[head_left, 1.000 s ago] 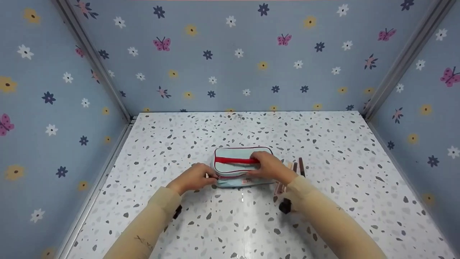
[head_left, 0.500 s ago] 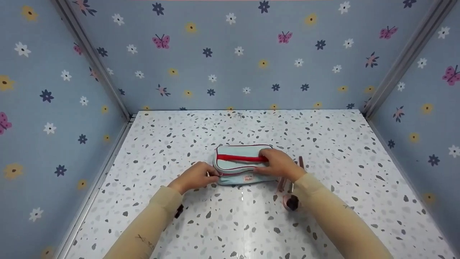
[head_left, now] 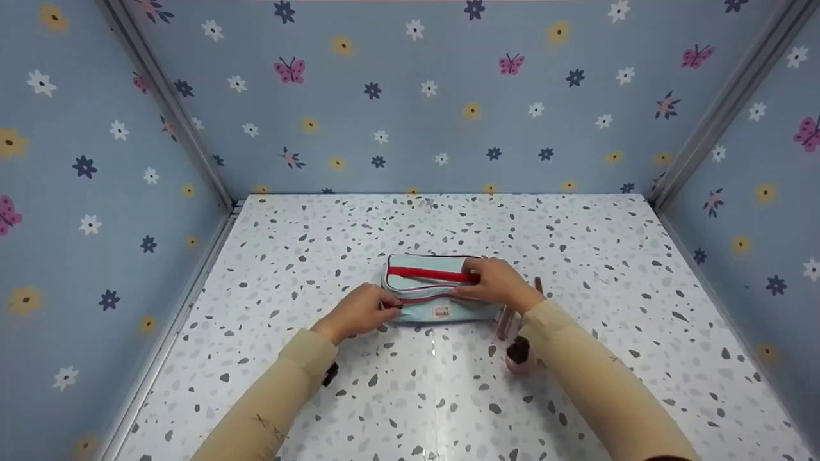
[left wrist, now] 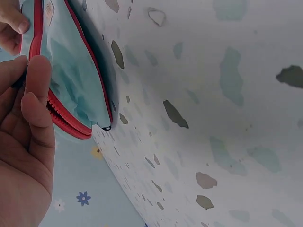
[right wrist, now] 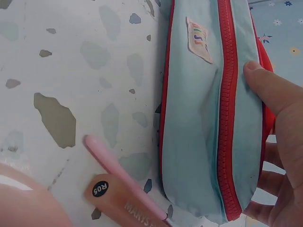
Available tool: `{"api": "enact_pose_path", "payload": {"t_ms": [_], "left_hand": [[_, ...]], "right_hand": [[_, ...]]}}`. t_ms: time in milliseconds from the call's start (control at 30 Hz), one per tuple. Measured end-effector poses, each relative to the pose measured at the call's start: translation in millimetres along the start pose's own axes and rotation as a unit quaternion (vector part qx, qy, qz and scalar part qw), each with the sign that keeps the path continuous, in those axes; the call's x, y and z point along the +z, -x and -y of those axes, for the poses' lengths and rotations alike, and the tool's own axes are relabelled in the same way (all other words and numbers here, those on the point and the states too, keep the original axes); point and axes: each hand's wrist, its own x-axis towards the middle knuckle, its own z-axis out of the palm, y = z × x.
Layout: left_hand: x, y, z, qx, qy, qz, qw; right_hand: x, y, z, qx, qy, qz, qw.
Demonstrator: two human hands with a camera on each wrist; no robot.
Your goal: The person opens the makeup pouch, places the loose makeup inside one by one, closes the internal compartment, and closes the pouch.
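The step in hand looks like working the zipper [right wrist: 228,94] of a pencil case [head_left: 429,286], which sits near the middle of the desk [head_left: 410,397]. Taking the case's centre as a clock, the left grip [head_left: 359,310] is at about eight, pinching a small dark zip pull [left wrist: 19,81] between thumb and fingers. The right grip [head_left: 503,282], at three, is clasped over the lid, thumb on the front side. Beyond the left grip the teeth gape around the nine o'clock corner; along the six o'clock side they lie meshed. Whether the zip is being opened or closed, I cannot tell. Either way, the next move seems to call for an even pull along the track while the right grip braces the lid.

The case is soft, pale-blue cloth, a rounded oblong creased near the zipper, with chunky red teeth, red piping, a flat red strap [head_left: 426,274] and a stitched pale label [right wrist: 199,40]. At about four lie a slim, glossy pink stick [right wrist: 113,161] and a brownish tube [right wrist: 123,201] marked R05; nearer five is a smooth, rounded pink object [right wrist: 28,203].
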Motion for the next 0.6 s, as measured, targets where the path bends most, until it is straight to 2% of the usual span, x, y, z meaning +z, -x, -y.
{"api": "enact_pose_path", "payload": {"t_ms": [100, 333, 600], "left_hand": [[4.5, -4.3, -4.9, 0.012, -0.014, -0.003, 0.9998], [16.9, -13.2, -16.9, 0.040, -0.015, -0.002, 0.9991], [32.6, -22.1, -29.2, 0.033, -0.019, -0.008, 0.9993]], "right_hand": [[-1, -2.0, 1, 0.006, -0.002, 0.000, 1.0000], [1, -5.6, 4, 0.032, -0.009, 0.000, 0.9994], [3, -4.8, 6, 0.036, -0.008, -0.011, 0.9992]]}}
